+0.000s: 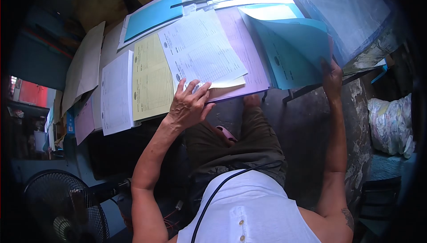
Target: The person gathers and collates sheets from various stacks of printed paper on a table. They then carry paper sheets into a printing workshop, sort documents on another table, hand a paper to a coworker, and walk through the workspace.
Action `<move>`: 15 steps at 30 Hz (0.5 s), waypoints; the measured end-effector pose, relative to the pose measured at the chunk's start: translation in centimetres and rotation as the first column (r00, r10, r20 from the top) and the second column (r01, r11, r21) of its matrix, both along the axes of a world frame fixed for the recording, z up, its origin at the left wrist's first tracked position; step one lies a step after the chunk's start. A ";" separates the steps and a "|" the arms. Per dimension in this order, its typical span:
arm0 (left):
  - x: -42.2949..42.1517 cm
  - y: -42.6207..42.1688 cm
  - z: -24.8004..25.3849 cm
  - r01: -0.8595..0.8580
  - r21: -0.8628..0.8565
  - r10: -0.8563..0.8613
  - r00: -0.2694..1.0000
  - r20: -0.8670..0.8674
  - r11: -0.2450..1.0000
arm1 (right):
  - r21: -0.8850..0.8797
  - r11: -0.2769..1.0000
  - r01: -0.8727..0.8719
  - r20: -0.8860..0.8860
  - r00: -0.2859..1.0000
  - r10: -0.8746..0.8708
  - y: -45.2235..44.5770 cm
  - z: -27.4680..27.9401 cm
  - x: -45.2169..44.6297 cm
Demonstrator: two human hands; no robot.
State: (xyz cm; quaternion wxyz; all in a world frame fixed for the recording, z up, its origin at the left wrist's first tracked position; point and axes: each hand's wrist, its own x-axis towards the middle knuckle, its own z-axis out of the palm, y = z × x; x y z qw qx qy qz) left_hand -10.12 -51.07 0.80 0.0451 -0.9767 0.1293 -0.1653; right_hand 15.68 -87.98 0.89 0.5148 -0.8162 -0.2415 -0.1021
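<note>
A blue sheet (298, 38) is curling up at the right end of a row of printed forms, its plain underside showing above the blue stack (287, 71). The right hand (332, 78) is grasping it near the front corner; the fingertips are partly hiding in shadow, so I cannot tell how many sheets they are pinching.

The step in hand is seeming to be the parting of this sheet from the stack. The next move is probably calling for a secure pinch and gentle handling, since the paper is bending sharply and could be creasing.

Just left of the blue stack, a pink stack (244, 47) is lying partly under at least 2 overlapping white sheets (204, 47). The left hand (187, 105) is resting on their near edge, its fingers spreading loosely and clasping nothing visible; it is perhaps steadying them.

Farther left, a yellow stack (151, 74) and a white stack (116, 91) are lying side by side. Behind them, a blue pad (153, 16) is lying on paler paper. Beyond the right hand, a plastic-wrapped pack (351, 11) is standing near the raised sheet, and a fan (66, 207) is standing at lower left, well apart from the forms.
</note>
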 end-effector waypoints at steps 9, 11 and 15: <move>-1.2 -0.2 -0.1 0.017 -0.132 -0.005 0.996 0.094 0.991 | -0.019 1.000 0.018 0.047 0.999 -0.017 0.0 -0.9 0.5; -1.1 -0.2 0.3 -0.041 -0.254 0.064 0.994 0.085 0.966 | -0.016 1.000 0.015 0.034 0.999 -0.015 -0.1 -0.9 0.5; -0.6 -0.1 1.3 -0.097 -0.394 0.151 0.983 0.107 0.914 | -0.047 0.999 -0.005 -0.025 1.000 0.004 -0.3 -0.5 0.4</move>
